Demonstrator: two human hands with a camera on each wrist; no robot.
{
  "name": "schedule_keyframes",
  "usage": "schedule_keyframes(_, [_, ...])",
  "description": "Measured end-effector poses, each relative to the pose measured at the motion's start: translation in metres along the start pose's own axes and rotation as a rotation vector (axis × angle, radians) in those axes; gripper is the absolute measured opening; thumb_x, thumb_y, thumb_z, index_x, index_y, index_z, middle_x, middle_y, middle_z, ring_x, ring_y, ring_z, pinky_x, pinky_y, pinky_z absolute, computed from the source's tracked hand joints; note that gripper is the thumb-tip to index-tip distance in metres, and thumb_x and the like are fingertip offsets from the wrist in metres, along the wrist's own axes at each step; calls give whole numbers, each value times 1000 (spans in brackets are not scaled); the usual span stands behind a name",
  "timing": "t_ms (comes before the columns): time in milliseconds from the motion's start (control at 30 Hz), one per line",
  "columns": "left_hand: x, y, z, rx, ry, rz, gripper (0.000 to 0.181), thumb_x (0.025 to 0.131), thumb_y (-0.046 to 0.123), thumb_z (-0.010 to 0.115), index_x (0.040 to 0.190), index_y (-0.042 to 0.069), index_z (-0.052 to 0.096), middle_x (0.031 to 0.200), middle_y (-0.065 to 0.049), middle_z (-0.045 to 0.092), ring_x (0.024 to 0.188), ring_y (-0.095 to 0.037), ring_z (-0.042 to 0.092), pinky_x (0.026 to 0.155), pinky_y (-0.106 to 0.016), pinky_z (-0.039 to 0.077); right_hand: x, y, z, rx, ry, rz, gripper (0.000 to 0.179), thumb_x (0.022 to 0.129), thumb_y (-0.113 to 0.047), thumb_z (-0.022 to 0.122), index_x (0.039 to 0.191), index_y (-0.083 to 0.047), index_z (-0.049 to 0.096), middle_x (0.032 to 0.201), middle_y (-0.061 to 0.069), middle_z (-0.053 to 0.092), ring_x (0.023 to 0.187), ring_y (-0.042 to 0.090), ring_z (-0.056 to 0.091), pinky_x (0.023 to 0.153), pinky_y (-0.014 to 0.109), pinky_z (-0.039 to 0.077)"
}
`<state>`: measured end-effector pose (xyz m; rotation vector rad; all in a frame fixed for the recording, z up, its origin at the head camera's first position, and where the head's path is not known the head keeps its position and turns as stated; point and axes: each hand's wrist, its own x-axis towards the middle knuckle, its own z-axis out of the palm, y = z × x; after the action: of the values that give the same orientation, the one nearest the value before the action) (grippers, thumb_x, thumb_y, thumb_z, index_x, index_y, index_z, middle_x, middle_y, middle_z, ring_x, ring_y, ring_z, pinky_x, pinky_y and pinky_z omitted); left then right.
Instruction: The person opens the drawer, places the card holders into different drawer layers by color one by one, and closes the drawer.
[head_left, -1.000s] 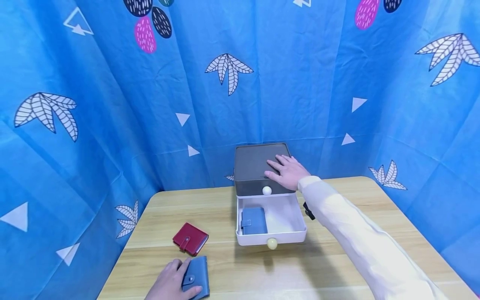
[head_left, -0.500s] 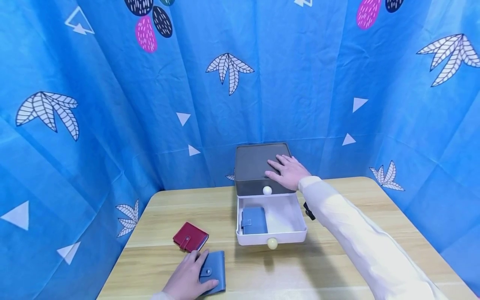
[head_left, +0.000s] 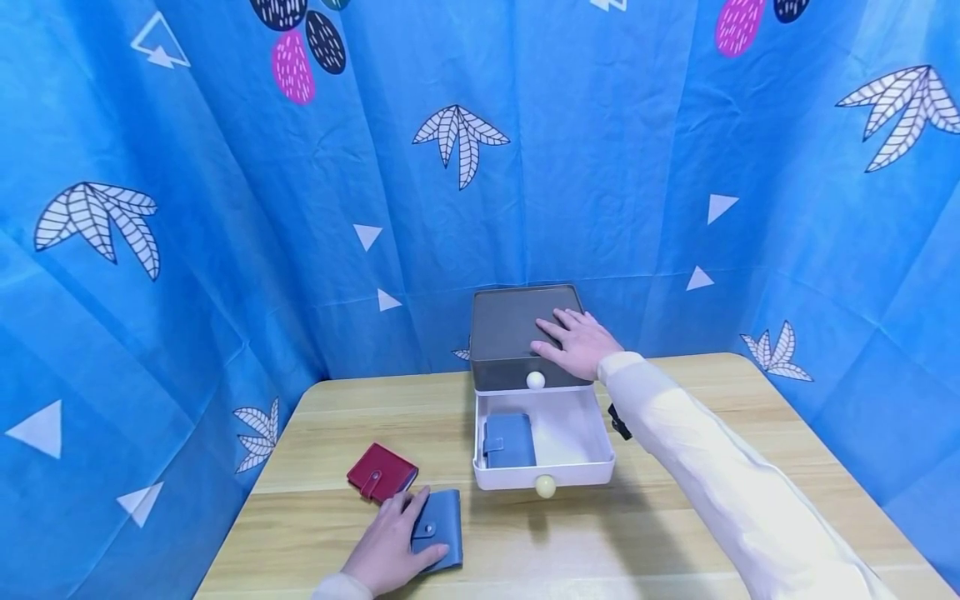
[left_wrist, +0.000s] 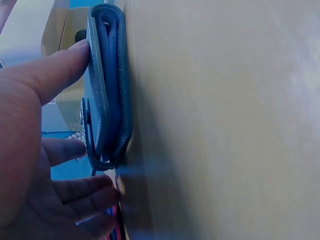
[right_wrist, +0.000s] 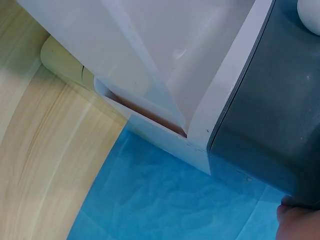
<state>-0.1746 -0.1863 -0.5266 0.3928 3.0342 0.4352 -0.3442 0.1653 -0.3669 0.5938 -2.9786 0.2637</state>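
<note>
My left hand holds a blue card holder with a snap strap close over the table, thumb at its near edge and index finger at its far edge. Seen edge-on in the left wrist view, the card holder has its inner leaves showing and the thumb on its cover. My right hand rests spread on the dark grey top of a small drawer unit. Its lower white drawer is pulled out. Inside, on the left, lies another blue card holder.
A red card holder lies on the wooden table, just beyond my left hand. Beside the drawer unit, partly behind my right sleeve, is a small black object. Blue patterned curtains enclose the table's back and sides.
My left hand has moved right and away from me along with the blue card holder, towards the drawer unit. The right hand has stayed on the unit's top.
</note>
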Motion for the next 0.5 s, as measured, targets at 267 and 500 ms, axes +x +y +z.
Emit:
schedule_keyframes(267, [-4, 14, -5, 58, 26, -151, 97, 64, 79, 45, 132, 10, 43, 118, -20, 49, 101, -34, 49, 81, -55, 41, 1, 1, 0, -2, 1, -2, 75, 81, -71, 15, 141, -26, 26, 146, 9, 17, 133, 28, 9, 105, 44, 2])
schedule_keyframes(500, [-5, 22, -4, 105, 57, -137, 100, 60, 81, 47, 129, 9, 47, 105, -20, 57, 84, -30, 55, 70, -50, 46, 1, 0, 1, -4, -4, 2, 75, 81, -71, 15, 141, -26, 25, 146, 8, 16, 133, 27, 7, 105, 44, 1])
